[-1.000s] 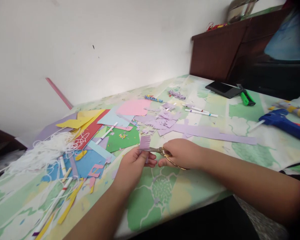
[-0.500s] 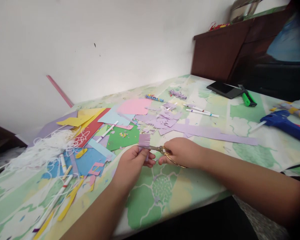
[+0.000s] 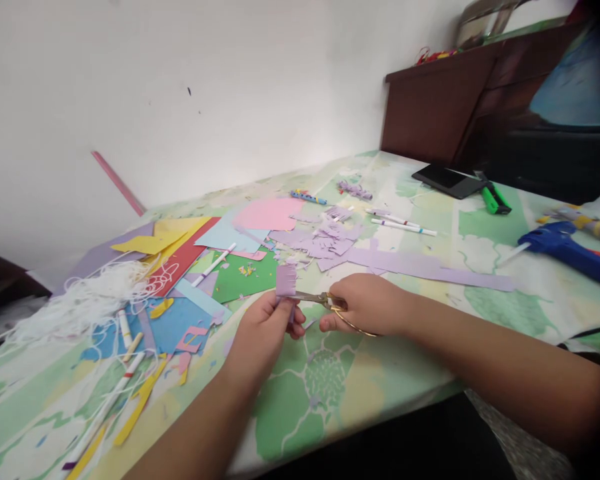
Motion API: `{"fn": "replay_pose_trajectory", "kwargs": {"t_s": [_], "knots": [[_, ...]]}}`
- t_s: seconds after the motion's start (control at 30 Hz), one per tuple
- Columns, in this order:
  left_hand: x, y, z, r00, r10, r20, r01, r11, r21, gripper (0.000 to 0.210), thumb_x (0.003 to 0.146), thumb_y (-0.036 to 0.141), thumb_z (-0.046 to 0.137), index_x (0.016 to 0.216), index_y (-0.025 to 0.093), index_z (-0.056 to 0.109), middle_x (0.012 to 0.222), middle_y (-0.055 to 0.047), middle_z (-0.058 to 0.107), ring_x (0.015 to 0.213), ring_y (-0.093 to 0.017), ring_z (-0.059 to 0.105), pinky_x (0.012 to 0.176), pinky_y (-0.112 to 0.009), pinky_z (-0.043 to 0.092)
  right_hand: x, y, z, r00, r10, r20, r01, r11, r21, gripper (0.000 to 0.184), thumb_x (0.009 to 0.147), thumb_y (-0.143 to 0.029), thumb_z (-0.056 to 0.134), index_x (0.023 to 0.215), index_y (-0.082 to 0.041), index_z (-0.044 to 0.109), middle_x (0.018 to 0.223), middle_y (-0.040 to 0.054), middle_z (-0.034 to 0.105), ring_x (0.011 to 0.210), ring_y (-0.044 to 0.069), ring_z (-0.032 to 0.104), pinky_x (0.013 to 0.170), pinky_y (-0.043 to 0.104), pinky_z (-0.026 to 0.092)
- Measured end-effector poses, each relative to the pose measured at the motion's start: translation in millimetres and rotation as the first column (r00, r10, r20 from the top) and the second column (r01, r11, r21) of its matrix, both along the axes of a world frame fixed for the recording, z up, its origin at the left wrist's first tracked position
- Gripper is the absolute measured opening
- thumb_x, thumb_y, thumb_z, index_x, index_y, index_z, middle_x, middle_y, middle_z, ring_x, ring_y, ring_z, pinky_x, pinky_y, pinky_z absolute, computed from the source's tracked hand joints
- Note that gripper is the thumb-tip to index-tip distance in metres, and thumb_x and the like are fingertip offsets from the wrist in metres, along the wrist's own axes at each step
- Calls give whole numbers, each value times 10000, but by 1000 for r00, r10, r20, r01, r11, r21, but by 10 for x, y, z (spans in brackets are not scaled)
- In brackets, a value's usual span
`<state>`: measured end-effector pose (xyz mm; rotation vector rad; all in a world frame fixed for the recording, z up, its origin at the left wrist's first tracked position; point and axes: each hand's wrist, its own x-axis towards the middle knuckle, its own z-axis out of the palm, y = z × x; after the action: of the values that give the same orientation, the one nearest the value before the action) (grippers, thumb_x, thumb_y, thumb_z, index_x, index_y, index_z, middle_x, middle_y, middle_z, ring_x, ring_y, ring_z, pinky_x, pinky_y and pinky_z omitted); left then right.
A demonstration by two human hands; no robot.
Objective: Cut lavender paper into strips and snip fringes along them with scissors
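Pinched between the thumb and fingers of my left hand (image 3: 266, 328) is a small piece of purple paper (image 3: 286, 280), its right edge snipped into a fringe. My right hand (image 3: 367, 303) grips a pair of scissors (image 3: 320, 299) with gold-coloured handles, fingers through the loops. The blades point left and their tips meet the paper just above my left thumb. Beyond my hands lie fringed purple paper scraps (image 3: 333, 237) and a long purple paper strip (image 3: 430, 268).
Left are tangled white string (image 3: 95, 300), coloured paper sheets (image 3: 240, 273) and markers. Farther back lie a blue decorated roll (image 3: 308, 197), a purple fringed roll (image 3: 355, 190) and white markers (image 3: 404, 227). At right are a phone (image 3: 446, 180), green cutter (image 3: 495, 198) and blue glue gun (image 3: 573, 250).
The scissor blades have drawn back slightly to the right, and the handles look spread a little wider. The purple paper has shifted slightly left and tilted in my left hand.
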<state>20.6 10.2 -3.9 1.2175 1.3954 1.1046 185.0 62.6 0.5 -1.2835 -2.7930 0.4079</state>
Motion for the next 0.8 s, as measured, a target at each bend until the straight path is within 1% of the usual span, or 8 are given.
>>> {"fn": "replay_pose_trajectory", "kwargs": {"t_s": [0.17, 0.3, 0.4, 0.5, 0.63, 0.8], "knots": [[23, 0, 18, 999, 23, -31, -24, 1000, -19, 187, 695, 313, 444, 623, 147, 491, 562, 20, 538, 466, -80, 506, 501, -222, 415, -7, -11, -13, 1000, -5, 5, 5, 1000, 1, 587, 607, -679, 244, 640, -178, 549, 573, 38, 552, 481, 125, 448, 405, 213, 230], [32, 7, -4, 998, 46, -33, -46, 999, -26, 182, 684, 315, 457, 629, 147, 503, 578, 14, 556, 483, -91, 529, 529, -241, 434, -20, -12, -51, 1000, -9, 16, 9, 1000, 9, 584, 612, -670, 255, 646, -169, 553, 571, 46, 549, 484, 126, 453, 407, 216, 224], [31, 13, -21, 998, 52, -40, -53, 998, -25, 192, 677, 322, 463, 626, 143, 511, 569, 9, 560, 470, -91, 529, 518, -238, 437, -28, -6, -70, 999, -11, 31, 11, 1000, 6, 602, 610, -676, 249, 649, -160, 556, 583, 56, 553, 490, 127, 458, 410, 218, 220], [31, 17, -17, 998, 49, -36, -51, 997, -50, 204, 669, 332, 467, 631, 137, 512, 566, 0, 562, 467, -99, 534, 509, -246, 444, -37, -1, -73, 999, -16, 45, 16, 1000, -5, 612, 604, -684, 242, 632, -158, 554, 565, 54, 548, 478, 122, 455, 408, 219, 213], [34, 19, 3, 999, 47, -21, -49, 995, -92, 209, 665, 341, 469, 636, 136, 501, 586, -5, 567, 477, -99, 538, 513, -248, 450, -46, 2, -71, 999, -27, 37, 26, 999, 22, 598, 603, -681, 253, 618, -163, 551, 552, 49, 545, 481, 123, 455, 405, 218, 211], [23, 20, -3, 998, 35, -54, -40, 994, -97, 226, 658, 372, 457, 658, 150, 501, 592, 1, 567, 424, -81, 501, 432, -212, 400, -56, -1, -73, 998, -37, 47, 35, 999, 30, 585, 624, -664, 253, 638, -165, 558, 580, 57, 559, 511, 138, 469, 415, 221, 222]]}}
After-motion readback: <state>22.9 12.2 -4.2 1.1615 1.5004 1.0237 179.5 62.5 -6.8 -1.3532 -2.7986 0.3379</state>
